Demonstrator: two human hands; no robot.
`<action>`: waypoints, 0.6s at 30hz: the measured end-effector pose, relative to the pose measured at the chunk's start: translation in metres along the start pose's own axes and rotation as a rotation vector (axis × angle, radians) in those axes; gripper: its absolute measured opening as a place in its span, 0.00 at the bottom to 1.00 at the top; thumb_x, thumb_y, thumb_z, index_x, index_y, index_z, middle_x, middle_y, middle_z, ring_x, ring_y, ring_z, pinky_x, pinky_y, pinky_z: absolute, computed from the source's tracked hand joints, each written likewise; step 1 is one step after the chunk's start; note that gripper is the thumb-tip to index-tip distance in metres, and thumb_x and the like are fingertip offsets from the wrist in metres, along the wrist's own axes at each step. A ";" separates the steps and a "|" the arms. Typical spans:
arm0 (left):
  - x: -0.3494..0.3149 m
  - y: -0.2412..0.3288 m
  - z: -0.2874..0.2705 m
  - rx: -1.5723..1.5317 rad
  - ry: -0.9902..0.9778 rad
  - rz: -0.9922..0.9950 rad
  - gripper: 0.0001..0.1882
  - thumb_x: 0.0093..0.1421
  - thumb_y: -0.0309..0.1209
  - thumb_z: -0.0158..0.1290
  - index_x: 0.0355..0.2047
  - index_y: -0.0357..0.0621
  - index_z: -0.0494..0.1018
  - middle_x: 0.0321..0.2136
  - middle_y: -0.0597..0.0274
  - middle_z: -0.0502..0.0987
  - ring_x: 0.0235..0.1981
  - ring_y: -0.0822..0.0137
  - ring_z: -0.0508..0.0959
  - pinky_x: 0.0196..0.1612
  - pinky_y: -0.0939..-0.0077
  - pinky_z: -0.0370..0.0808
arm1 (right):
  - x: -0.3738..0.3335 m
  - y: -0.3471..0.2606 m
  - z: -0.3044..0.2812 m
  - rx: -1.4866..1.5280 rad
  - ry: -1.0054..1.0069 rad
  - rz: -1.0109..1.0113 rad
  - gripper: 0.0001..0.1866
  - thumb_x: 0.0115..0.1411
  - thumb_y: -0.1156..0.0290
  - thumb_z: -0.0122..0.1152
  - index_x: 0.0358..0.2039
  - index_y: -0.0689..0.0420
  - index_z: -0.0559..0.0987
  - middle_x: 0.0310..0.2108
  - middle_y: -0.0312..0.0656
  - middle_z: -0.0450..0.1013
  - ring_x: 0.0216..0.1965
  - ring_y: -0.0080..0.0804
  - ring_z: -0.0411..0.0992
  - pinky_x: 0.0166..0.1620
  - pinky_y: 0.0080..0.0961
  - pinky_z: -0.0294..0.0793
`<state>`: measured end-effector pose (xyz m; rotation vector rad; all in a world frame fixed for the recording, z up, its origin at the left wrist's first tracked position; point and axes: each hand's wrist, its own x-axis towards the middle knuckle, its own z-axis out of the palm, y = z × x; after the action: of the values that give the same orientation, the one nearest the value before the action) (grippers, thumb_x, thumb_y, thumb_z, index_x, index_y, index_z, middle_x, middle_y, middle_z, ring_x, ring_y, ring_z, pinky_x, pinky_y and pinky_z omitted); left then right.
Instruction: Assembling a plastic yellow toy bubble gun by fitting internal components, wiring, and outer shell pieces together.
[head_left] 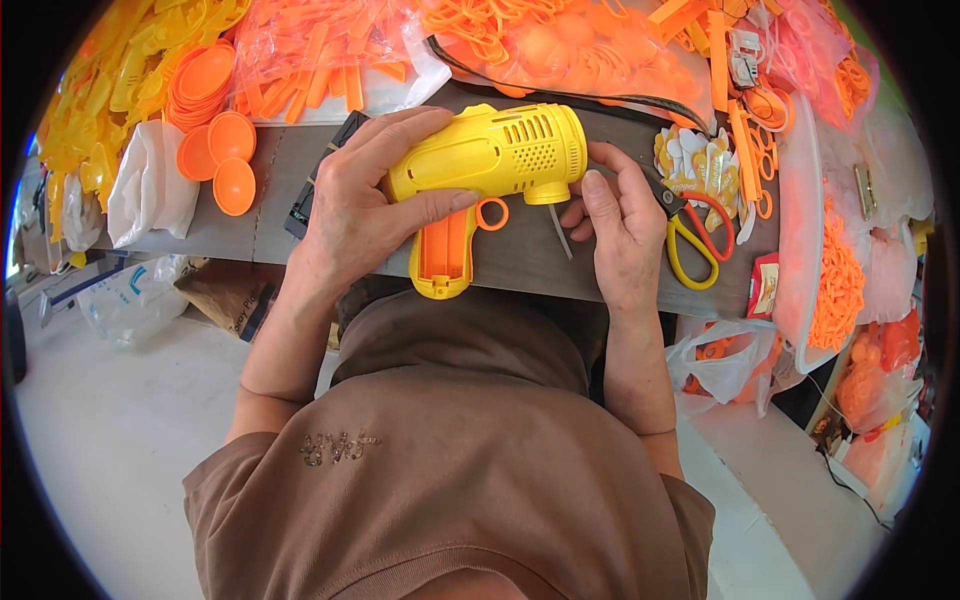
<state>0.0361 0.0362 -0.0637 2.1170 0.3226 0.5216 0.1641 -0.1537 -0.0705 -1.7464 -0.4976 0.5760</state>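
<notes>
My left hand [350, 195] is wrapped round the rear of a yellow toy bubble gun [470, 150], thumb along its near side. The gun lies sideways above the grey table, its vented barrel toward the right. Its grip is open on one side and shows an orange inner part [440, 250]. An orange ring trigger [482, 223] sticks out beside the grip. My right hand [630, 225] is at the front end, index finger by the barrel rim and thumb raised apart from it. Near its lower fingers a thin pale strip [562, 235] hangs below the barrel.
Scissors with red and yellow handles [686, 278] lie right of my right hand, below a heap of printed stickers [695, 165]. Orange discs [234, 187] and a white bag [150, 190] are at left. Bagged orange parts [560, 50] line the back. A bin [795, 250] holds orange pieces.
</notes>
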 end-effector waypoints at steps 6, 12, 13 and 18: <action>-0.001 -0.001 0.001 0.047 0.007 0.055 0.30 0.43 0.31 0.67 0.47 0.35 0.72 0.43 0.50 0.74 0.40 0.59 0.77 0.43 0.71 0.75 | 0.001 -0.002 -0.001 0.050 -0.048 0.022 0.20 0.64 0.62 0.51 0.51 0.62 0.69 0.30 0.37 0.72 0.22 0.17 0.68 0.23 0.12 0.66; -0.003 0.004 0.001 0.106 -0.019 0.080 0.31 0.42 0.28 0.66 0.48 0.34 0.71 0.45 0.50 0.74 0.44 0.59 0.76 0.46 0.70 0.73 | 0.001 -0.003 -0.001 0.218 -0.130 0.109 0.21 0.62 0.65 0.53 0.52 0.63 0.66 0.29 0.38 0.71 0.17 0.16 0.63 0.18 0.11 0.61; -0.004 0.005 0.000 0.102 -0.045 0.041 0.31 0.42 0.26 0.66 0.49 0.34 0.70 0.47 0.50 0.73 0.47 0.61 0.75 0.49 0.72 0.72 | 0.000 -0.004 0.001 0.271 -0.152 0.139 0.22 0.62 0.67 0.54 0.53 0.62 0.64 0.29 0.38 0.71 0.15 0.15 0.61 0.16 0.11 0.60; -0.005 0.006 -0.001 0.108 -0.048 0.040 0.32 0.42 0.26 0.66 0.50 0.34 0.70 0.47 0.50 0.73 0.47 0.61 0.75 0.49 0.71 0.72 | -0.006 -0.010 0.015 0.368 -0.109 0.178 0.27 0.58 0.74 0.56 0.56 0.62 0.57 0.32 0.42 0.72 0.14 0.13 0.58 0.14 0.10 0.59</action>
<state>0.0315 0.0319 -0.0595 2.2408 0.2868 0.4849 0.1496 -0.1439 -0.0629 -1.4205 -0.2896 0.8376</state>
